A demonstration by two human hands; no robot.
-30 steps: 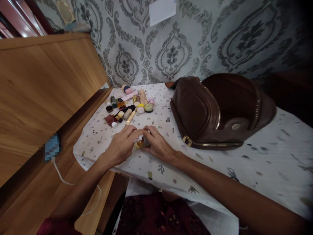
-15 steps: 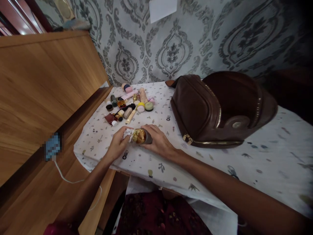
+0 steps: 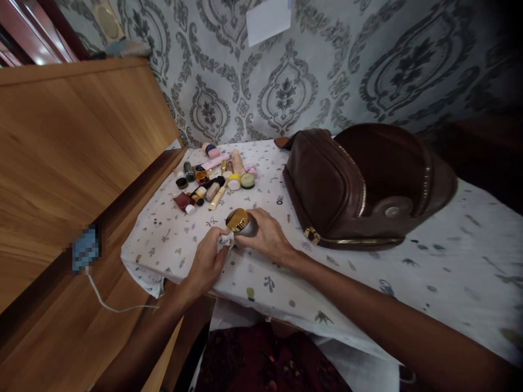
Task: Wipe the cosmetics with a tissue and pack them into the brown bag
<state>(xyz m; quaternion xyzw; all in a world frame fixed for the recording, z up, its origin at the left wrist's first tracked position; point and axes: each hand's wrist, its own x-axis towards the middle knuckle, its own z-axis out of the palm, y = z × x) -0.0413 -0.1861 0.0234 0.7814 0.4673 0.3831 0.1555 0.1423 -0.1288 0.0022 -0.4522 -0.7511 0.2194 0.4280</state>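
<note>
the left hand (image 3: 207, 257) pinches a crumpled white scrap of tissue or cloth (image 3: 227, 238) between thumb and fingers. the right hand (image 3: 267, 235) is clamped round the side of a gold-capped container (image 3: 237, 220), its grey body partly hidden by the fingers. the two hands are close together, the scrap right at the near left side of the container; whether it touches cannot be told. the container is over the front part of the surface (image 3: 180, 245), tilted so that the shiny top of the cap shows; whether its base rests on the cloth cannot be told.

beyond the hands, toward the back left of the surface, lies a loose cluster of cosmetics. nearest the container is a slim cream tube (image 3: 217, 198), with a grey-beige bottle (image 3: 212, 191) just beside it. a yellow-lidded jar (image 3: 234, 182) and a green-topped jar (image 3: 247, 181) sit side by side at the cluster's right, a peach bottle (image 3: 237, 162) behind them. a dark red bottle (image 3: 182, 201) with a white cap lies at the front left.

to the right, well apart from the cluster, a brown leather bag (image 3: 318, 185) stands with its gold zip undone and its top gaping. a white cable (image 3: 112, 310) runs from a blurred device (image 3: 85, 249) by the wooden panel (image 3: 81, 130).
</note>
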